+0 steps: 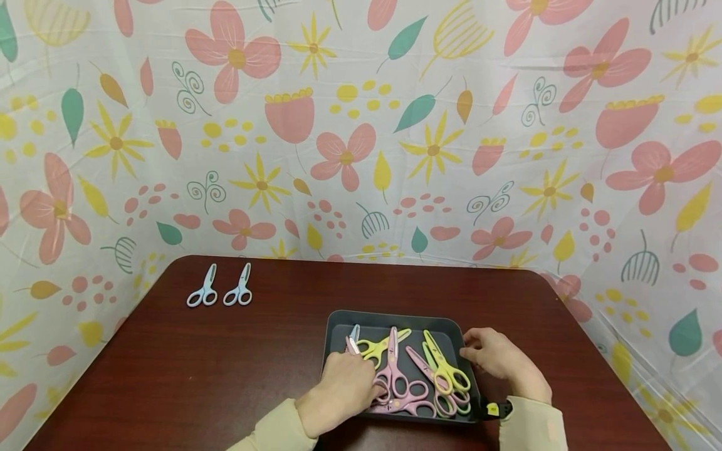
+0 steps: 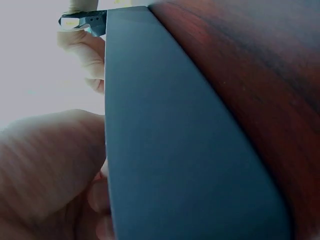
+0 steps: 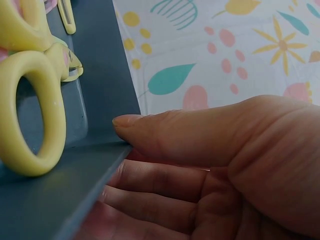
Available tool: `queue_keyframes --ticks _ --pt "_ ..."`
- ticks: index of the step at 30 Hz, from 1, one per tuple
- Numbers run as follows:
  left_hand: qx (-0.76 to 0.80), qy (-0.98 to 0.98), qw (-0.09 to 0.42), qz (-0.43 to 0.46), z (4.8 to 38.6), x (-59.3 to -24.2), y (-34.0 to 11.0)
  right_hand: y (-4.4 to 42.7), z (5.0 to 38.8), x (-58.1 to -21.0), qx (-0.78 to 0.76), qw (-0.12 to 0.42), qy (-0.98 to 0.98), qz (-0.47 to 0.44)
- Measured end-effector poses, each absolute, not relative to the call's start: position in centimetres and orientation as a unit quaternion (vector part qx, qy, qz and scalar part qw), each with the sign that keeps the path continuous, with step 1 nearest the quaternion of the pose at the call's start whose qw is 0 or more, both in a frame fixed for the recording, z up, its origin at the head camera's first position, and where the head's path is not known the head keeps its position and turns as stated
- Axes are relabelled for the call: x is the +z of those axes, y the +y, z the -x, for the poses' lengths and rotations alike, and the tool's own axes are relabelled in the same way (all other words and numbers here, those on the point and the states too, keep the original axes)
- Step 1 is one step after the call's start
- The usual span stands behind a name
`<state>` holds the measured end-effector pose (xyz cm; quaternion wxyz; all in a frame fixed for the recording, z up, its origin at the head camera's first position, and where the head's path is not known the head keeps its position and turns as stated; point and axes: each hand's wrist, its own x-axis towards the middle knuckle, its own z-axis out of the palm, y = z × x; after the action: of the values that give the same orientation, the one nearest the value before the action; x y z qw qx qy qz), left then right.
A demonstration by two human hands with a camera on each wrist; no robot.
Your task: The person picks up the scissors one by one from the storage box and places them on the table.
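A dark grey tray point(image 1: 395, 317) holds several pink, yellow, green and blue scissors. My left hand point(image 1: 345, 383) reaches down over the tray's left side, among pink scissors point(image 1: 393, 357) and the tip of blue scissors point(image 1: 355, 332). Its fingertips are hidden, so what they touch cannot be told; in the left wrist view the tray wall point(image 2: 165, 130) covers them. With thumb inside and fingers outside, my right hand point(image 1: 499, 357) grips the tray's right wall, as the right wrist view shows. Yellow scissors point(image 3: 50, 115) lie close to that thumb.
Two light blue scissors, a left one point(image 1: 203, 289) and a right one point(image 1: 239, 288), lie side by side at the back left of the brown table point(image 1: 225, 357). A flower-patterned curtain point(image 1: 361, 138) hangs behind the table.
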<state>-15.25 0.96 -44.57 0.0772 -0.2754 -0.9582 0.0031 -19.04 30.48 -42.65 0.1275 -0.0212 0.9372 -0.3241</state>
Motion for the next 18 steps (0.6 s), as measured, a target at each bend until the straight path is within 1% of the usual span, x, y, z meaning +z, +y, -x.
queue_keyframes --ticks 9,18 --pt "0.017 -0.953 0.114 0.281 15.23 -44.77 1.42 30.45 19.15 -42.8 -0.332 0.132 0.934 0.021" --pt "-0.01 -0.951 0.104 0.292 15.43 -44.83 1.45 30.54 19.1 -42.69 -0.321 0.133 0.938 0.016"
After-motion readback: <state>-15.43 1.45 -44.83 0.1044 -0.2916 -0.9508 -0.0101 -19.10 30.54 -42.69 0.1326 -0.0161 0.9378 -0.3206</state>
